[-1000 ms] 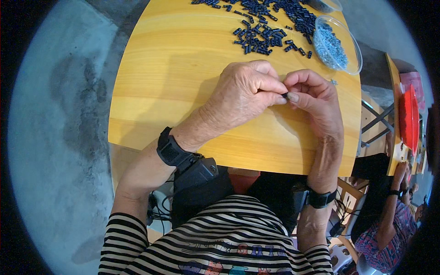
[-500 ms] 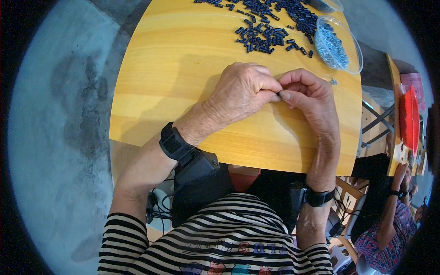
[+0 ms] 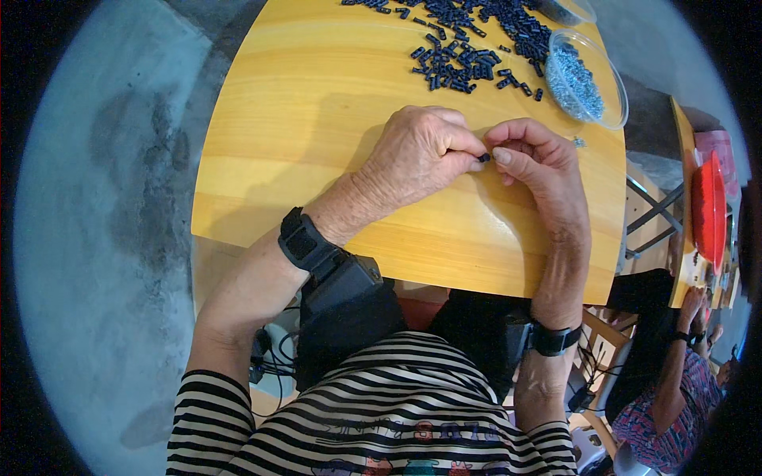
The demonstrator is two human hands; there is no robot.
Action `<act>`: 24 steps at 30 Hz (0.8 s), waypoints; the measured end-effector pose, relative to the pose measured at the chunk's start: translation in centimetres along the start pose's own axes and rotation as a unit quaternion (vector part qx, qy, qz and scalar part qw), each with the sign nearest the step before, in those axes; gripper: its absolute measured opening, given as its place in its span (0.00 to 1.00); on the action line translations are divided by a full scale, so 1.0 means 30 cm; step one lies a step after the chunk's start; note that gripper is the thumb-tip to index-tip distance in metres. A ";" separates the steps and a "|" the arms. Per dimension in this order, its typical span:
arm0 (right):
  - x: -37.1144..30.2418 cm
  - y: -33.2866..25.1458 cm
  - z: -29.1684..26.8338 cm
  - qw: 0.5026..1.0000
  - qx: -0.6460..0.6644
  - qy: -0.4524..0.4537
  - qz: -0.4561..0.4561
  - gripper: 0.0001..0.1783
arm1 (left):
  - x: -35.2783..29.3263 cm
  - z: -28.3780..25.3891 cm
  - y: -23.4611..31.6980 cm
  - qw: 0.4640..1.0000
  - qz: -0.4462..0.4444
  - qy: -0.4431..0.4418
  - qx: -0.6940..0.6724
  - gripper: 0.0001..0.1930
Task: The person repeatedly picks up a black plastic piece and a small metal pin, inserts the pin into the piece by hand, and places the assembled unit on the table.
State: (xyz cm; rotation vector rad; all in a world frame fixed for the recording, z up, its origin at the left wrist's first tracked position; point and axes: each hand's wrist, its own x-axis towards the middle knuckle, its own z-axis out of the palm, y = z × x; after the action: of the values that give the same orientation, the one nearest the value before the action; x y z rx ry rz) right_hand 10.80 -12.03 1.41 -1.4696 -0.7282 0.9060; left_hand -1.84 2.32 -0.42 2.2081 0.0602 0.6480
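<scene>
My left hand (image 3: 421,151) pinches a small black piece (image 3: 483,158) between thumb and forefinger, only its end showing past the fingertips. Just to its right is my right hand (image 3: 536,155), fingers curled and thumb against the forefinger. Whatever may be in that pinch is hidden or too small to make out. Both hands are above the wooden table, with a narrow gap between their fingertips. Beyond them lies a loose pile of small black oblong pieces (image 3: 456,63). A clear plastic bowl (image 3: 619,99) at the far right holds many tiny silvery-blue parts (image 3: 575,83).
A few tiny silvery parts (image 3: 579,142) lie on the yellow wooden table (image 3: 286,135) near the right edge. Another clear bowl (image 3: 583,9) stands at the far edge. To the right, a co-worker's arm (image 3: 675,357) reaches to another table with a red basin (image 3: 709,210).
My right fingertips have drawn slightly away from the left ones, baring more of the black piece's end. My left hand has hardly moved.
</scene>
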 end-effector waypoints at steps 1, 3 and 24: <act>0.001 0.000 0.002 1.000 -0.010 0.001 -0.001 0.10 | 0.001 -0.001 0.001 1.000 0.000 -0.001 0.002 0.06; 0.003 0.003 0.004 1.000 -0.016 -0.004 -0.003 0.10 | -0.001 -0.004 0.007 1.000 -0.006 -0.005 0.004 0.06; -0.002 -0.014 0.046 0.995 -0.094 -0.001 0.018 0.08 | -0.021 -0.015 0.003 1.000 0.008 0.001 0.007 0.06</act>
State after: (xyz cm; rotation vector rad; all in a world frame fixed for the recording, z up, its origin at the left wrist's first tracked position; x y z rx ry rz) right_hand 9.61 -11.36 1.83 -1.6517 -0.8082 0.8852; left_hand -2.63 2.41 -0.38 2.2225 0.0475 0.6620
